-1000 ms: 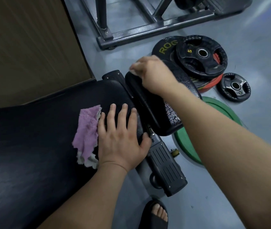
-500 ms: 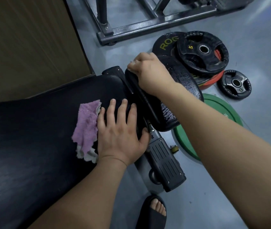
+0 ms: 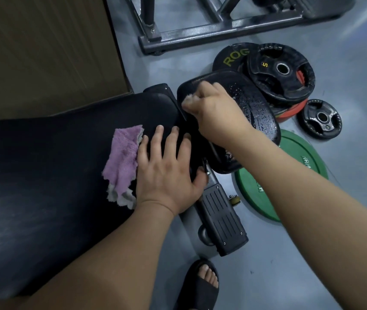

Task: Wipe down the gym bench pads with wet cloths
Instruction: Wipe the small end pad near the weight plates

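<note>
A long black bench pad (image 3: 44, 175) fills the left and middle. My left hand (image 3: 166, 173) lies flat on its right end, fingers straight, thumb at the pad's edge. A crumpled pink cloth (image 3: 123, 162) rests on the pad, touching that hand's left side. Just right of it sits the smaller seat pad (image 3: 258, 113), wet and streaked. My right hand (image 3: 218, 113) is curled round a pale cloth (image 3: 188, 100) and presses it against the seat pad's near left edge. Only a small tuft of that cloth shows.
Black weight plates (image 3: 280, 72), a small plate (image 3: 322, 118) and a green plate (image 3: 294, 166) lie on the grey floor to the right. A steel rack base (image 3: 218, 32) runs across the top. The bench's black foot (image 3: 221, 218) and my sandalled foot (image 3: 202, 285) are below. A brown wall panel (image 3: 44, 48) stands at left.
My right hand has slid the pale cloth down and left along the seat pad's edge, leaving a wet streak. My left hand and the pink cloth stay put.
</note>
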`<state>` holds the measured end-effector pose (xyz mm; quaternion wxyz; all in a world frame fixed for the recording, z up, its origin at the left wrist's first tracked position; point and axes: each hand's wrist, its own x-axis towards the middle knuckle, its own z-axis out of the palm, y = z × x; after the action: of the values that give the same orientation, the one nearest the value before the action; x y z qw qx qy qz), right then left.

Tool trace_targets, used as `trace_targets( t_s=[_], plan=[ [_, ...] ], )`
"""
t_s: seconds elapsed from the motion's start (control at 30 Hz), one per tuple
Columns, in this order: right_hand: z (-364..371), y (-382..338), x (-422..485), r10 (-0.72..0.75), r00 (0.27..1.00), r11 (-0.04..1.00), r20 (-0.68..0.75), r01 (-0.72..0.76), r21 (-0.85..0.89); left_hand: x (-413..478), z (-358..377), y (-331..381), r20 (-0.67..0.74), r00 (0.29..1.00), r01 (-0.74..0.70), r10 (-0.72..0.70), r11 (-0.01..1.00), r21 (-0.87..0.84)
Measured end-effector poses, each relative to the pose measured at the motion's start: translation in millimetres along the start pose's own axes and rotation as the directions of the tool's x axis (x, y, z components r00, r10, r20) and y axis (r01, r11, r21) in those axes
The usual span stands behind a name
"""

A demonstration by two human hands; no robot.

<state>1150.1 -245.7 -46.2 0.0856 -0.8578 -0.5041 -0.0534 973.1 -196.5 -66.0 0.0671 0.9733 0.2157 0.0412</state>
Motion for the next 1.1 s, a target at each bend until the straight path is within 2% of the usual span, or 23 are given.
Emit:
trace_targets(
  t_s=[0.07, 0.13, 0.27, 0.33, 0.53, 0.77, 0.97, 1.03, 1.1],
  plan=[
    [-6, 3, -30, -0.070, 0.998, 0.998, -0.005, 0.070, 0.004, 0, 1, 0, -0.006, 1.000, 0.000, 0.000, 1.000, -0.015],
    [-7, 3, -37, -0.069, 0.997, 0.998, 0.021, 0.069, -0.007, 0, 0, -1, -0.002, 1.000, 0.003, -0.003, 1.000, -0.010],
    [5, -3, 0, 0.084, 0.996, 0.996, -0.014, -0.085, -0.020, -1, -1, 0, 0.005, 1.000, -0.001, 0.001, 1.000, 0.006],
    [5, -7, -3, 0.115, 0.993, 0.993, -0.013, -0.115, -0.013, -1, -1, 0, 0.006, 1.000, -0.001, 0.001, 1.000, 0.007],
    [-16, -9, -98, 0.020, 0.999, 0.999, 0.026, -0.021, 0.024, -1, 2, -1, -0.005, 1.000, 0.000, 0.000, 1.000, -0.016],
    [-4, -16, -73, 0.175, 0.983, 0.984, -0.059, -0.175, 0.002, -1, 1, 0, -0.004, 1.000, 0.002, -0.002, 1.000, -0.006],
    [-16, -20, -129, 0.082, 0.996, 0.996, -0.030, -0.081, 0.033, -2, 3, -1, -0.017, 1.000, -0.001, 0.001, 1.000, -0.011],
    [-10, -9, -111, 0.167, 0.983, 0.986, -0.076, -0.167, 0.015, -2, 3, -1, -0.021, 1.000, -0.004, 0.004, 1.000, -0.013],
    [-5, -4, -99, 0.302, 0.940, 0.953, -0.157, -0.298, 0.054, -2, 3, -1, -0.024, 1.000, -0.005, 0.004, 1.000, -0.014]
  ],
)
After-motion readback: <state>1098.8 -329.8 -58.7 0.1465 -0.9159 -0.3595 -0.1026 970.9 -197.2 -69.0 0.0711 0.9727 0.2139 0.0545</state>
